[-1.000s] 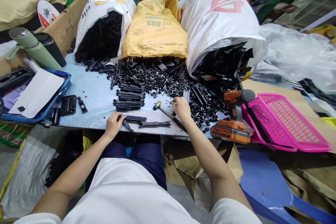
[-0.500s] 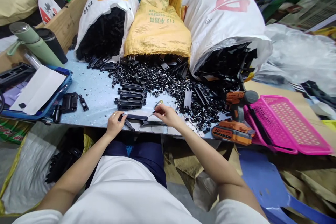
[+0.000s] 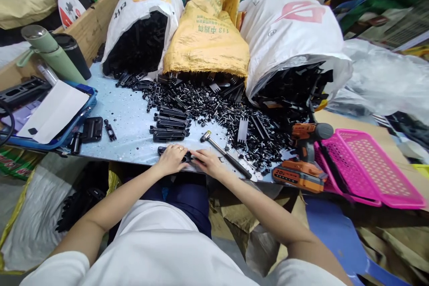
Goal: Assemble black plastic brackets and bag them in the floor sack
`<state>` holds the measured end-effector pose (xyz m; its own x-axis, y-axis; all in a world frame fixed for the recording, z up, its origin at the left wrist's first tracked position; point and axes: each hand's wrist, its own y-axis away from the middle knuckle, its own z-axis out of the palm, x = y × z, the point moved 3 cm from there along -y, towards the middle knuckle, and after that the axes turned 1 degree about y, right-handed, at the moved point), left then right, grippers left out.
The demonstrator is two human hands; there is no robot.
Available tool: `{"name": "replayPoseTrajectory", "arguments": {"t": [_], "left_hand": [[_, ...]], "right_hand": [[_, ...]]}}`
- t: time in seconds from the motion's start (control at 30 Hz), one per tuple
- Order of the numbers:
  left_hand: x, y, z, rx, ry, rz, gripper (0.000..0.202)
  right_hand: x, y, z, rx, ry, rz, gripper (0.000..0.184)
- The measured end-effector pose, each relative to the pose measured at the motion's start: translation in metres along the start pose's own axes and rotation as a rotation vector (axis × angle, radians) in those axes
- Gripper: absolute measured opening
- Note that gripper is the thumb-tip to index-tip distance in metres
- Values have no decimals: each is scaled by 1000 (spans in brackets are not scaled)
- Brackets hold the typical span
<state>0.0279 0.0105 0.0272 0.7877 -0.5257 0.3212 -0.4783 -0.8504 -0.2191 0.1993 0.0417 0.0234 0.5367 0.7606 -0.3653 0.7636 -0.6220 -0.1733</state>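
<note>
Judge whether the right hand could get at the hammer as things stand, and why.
Probably yes: the hammer lies uncovered on the table beside the right hand, with nothing visible between them, though that hand would likely have to leave the black part near it.

Hands, two: left hand (image 3: 172,160), right hand (image 3: 209,163). Bars beneath them (image 3: 161,149), part-hidden, count unclear. Stacked bars (image 3: 170,134), three rows at least. Small parts (image 3: 201,103), heaped, beyond count. Hammer (image 3: 232,160), one. Drill (image 3: 304,151), one. White sacks (image 3: 291,22), two. Yellow sack (image 3: 208,35), one. Flask (image 3: 56,52), one. Black cup (image 3: 74,51), one. Blue chair (image 3: 335,232), one.
</note>
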Motion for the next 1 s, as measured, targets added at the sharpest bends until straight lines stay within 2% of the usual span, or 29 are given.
{"name": "replayPoseTrajectory", "arguments": {"t": [0.07, 0.17, 0.23, 0.33, 0.43, 0.53, 0.6, 0.67, 0.73, 0.8, 0.87, 0.9, 0.97, 1.0], "left_hand": [[1, -6, 4, -54, 23, 13, 41], [-2, -3, 6, -48, 16, -4, 43], [-2, 4, 4, -41, -21, 13, 47], [-5, 13, 1, -44, -137, 67, 53], [-19, 11, 0, -41, -206, 64, 49], [-35, 3, -9, -4, -164, 28, 49], [-34, 3, -25, 62, -71, 29, 52], [-18, 10, -48, 133, 119, 86, 54], [9, 22, -73, 175, 399, 170, 56], [41, 32, -91, 164, 655, 213, 59], [69, 38, -99, 190, 847, 233, 61], [80, 40, -99, 248, 902, 235, 62], [92, 43, -92, 423, 905, 215, 66], [93, 44, -86, 499, 858, 192, 68]], "right_hand": [[8, 8, 10, -31, 64, 10, 40], [16, 12, 16, -101, 196, -34, 45], [20, 11, 13, -83, 263, -47, 49], [27, 11, 7, -30, 362, 15, 55], [31, 8, 6, -34, 389, 40, 56], [21, 0, -4, 4, 329, -33, 59], [3, -4, -24, 45, 240, -133, 59], [-21, -3, -49, 59, 74, -261, 59], [-48, 3, -72, 58, -178, -375, 58], [-73, 11, -80, 35, -453, -448, 58], [-92, 17, -67, 41, -678, -482, 61], [-98, 18, -53, 70, -741, -467, 62], [-104, 14, -18, 207, -755, -332, 59], [-103, 10, 0, 305, -715, -208, 57]]}}
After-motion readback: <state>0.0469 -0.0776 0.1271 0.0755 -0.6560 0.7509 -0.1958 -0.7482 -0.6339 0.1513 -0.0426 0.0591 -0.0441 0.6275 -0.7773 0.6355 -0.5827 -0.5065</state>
